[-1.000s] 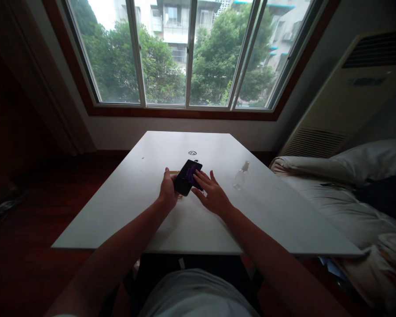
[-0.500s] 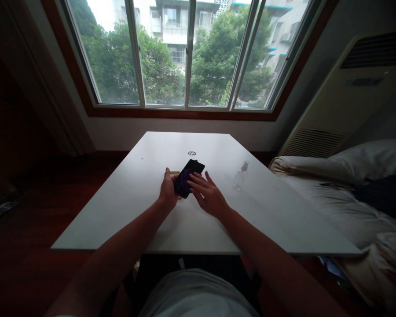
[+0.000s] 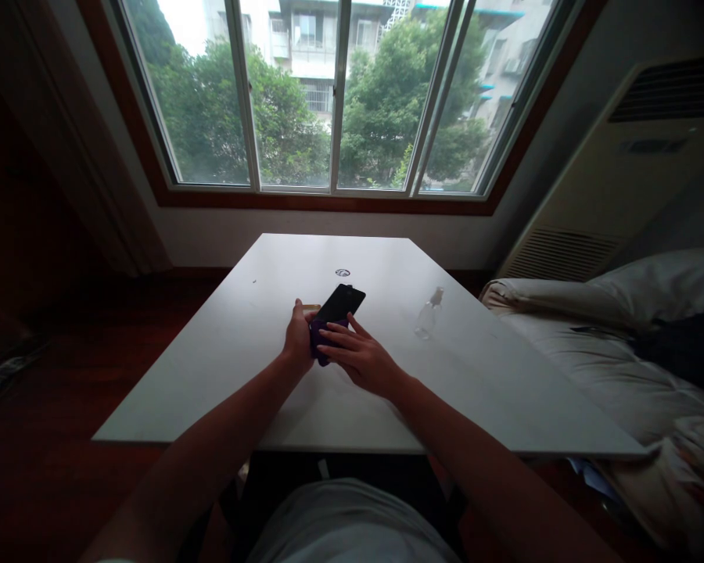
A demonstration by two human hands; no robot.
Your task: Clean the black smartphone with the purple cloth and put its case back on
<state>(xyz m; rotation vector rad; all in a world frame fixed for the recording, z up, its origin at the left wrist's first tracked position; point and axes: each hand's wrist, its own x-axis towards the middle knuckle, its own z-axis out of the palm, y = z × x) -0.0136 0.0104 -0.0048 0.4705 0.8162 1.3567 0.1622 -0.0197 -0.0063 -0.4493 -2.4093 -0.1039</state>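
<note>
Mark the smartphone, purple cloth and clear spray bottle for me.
Smartphone point(image 3: 340, 303), head view: its uncovered dark surface.
Purple cloth point(image 3: 317, 336), head view: its exposed left part.
Clear spray bottle point(image 3: 426, 319), head view: middle of its body.

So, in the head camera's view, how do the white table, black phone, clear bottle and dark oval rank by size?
1. White table
2. Black phone and clear bottle: too alike to rank, with the phone partly covered
3. Dark oval

Pale grey top point(image 3: 352, 525) with soft folds, bare forearms point(image 3: 235, 414), bare fingers point(image 3: 341, 338)
</note>
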